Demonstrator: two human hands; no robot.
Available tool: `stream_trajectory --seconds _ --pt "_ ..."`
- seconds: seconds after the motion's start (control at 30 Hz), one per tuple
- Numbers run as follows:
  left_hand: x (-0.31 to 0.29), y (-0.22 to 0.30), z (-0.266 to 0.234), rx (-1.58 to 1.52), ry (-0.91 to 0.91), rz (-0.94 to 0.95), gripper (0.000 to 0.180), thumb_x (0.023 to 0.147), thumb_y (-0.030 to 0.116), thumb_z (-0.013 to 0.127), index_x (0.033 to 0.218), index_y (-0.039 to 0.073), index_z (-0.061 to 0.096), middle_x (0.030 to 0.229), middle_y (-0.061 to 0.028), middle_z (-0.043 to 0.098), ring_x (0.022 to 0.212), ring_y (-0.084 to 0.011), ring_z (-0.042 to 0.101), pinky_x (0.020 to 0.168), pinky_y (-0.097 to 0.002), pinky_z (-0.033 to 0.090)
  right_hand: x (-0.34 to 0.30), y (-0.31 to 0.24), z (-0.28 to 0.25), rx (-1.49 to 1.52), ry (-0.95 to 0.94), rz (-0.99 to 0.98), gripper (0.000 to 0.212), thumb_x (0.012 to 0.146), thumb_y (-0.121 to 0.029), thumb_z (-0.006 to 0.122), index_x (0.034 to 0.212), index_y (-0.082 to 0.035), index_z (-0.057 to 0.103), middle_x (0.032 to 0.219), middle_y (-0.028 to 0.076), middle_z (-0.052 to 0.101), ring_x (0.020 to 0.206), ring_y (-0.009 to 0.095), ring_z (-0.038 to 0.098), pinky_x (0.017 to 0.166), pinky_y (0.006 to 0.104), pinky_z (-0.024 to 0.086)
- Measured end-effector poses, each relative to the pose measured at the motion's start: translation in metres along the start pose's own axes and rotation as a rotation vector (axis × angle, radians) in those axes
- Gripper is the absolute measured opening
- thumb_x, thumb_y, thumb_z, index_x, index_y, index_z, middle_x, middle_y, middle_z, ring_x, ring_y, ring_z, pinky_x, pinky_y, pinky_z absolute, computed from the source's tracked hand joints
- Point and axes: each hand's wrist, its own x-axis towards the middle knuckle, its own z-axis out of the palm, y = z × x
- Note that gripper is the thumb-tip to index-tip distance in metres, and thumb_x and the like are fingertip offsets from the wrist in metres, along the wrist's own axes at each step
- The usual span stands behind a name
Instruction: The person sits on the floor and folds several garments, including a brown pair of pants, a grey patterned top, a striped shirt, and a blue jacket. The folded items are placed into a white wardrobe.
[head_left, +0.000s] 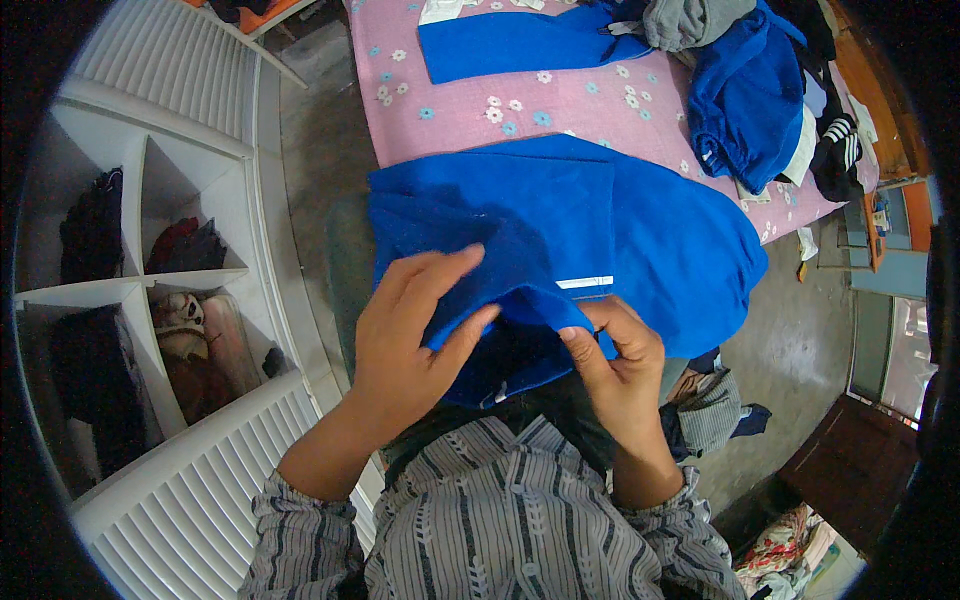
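Observation:
A bright blue cloth garment (660, 240) lies spread over the near edge of the bed and hangs toward my lap. Its near end gapes in a dark opening with a folded rim, and a short white strip shows beside that rim. My right hand (625, 370) pinches the rim between thumb and fingers on the right side of the opening. At the left of the opening, my left hand (410, 325) lies over the cloth with its thumb and fingers apart. Whether the garment is trousers or a top, I cannot tell.
The bed has a pink flowered sheet (480, 110). More blue clothing (745, 95), a grey garment (695, 20) and black pieces lie on it. White shelves (135, 280) with clothes stand at left. Several clothes (708, 410) are heaped on the right, near a brown box-like piece (850, 465).

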Motion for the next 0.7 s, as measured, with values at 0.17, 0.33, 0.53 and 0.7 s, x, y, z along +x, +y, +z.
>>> stream_trajectory --seconds 0.17,0.33,0.53,0.7 --pt "0.0 0.006 -0.005 -0.4 0.018 -0.339 0.04 0.077 -0.008 0.058 0.114 0.006 0.052 0.097 -0.0068 0.058 0.092 -0.0159 0.057 0.078 -0.029 0.045 -0.005 0.002 0.003 -0.087 -0.023 0.163 0.024 0.073 0.007 0.064 0.096 -0.002 0.062 0.075 0.004 0.054 0.069 0.011 0.05 0.061 0.0234 0.04" --pt "0.005 0.007 -0.011 -0.625 0.272 -0.403 0.043 0.081 -0.012 0.04 0.121 0.003 0.046 0.113 -0.0097 0.053 0.103 -0.0152 0.053 0.093 -0.0266 0.039 -0.012 0.012 0.01 -0.159 -0.124 0.213 0.046 0.065 0.0 0.068 0.11 -0.005 0.055 0.077 0.008 0.051 0.066 0.019 0.053 0.059 0.0311 0.045" --pt "0.006 -0.004 -0.035 -0.519 0.371 -0.442 0.033 0.083 0.003 0.038 0.111 0.0 0.056 0.111 -0.0089 0.057 0.099 -0.0136 0.053 0.089 -0.0263 0.041 -0.035 0.007 0.005 0.051 -0.248 0.273 0.042 0.071 -0.005 0.067 0.111 -0.008 0.055 0.083 0.008 0.054 0.067 0.018 0.054 0.06 0.0288 0.047" --pt "0.012 -0.012 -0.042 -0.56 0.298 -0.403 0.024 0.08 0.007 0.044 0.098 0.002 0.061 0.097 -0.0057 0.058 0.087 -0.011 0.052 0.08 -0.022 0.039 -0.043 0.005 0.006 0.14 -0.384 0.075 0.035 0.076 -0.008 0.062 0.11 -0.006 0.055 0.087 0.012 0.06 0.075 0.019 0.061 0.068 0.0303 0.049"
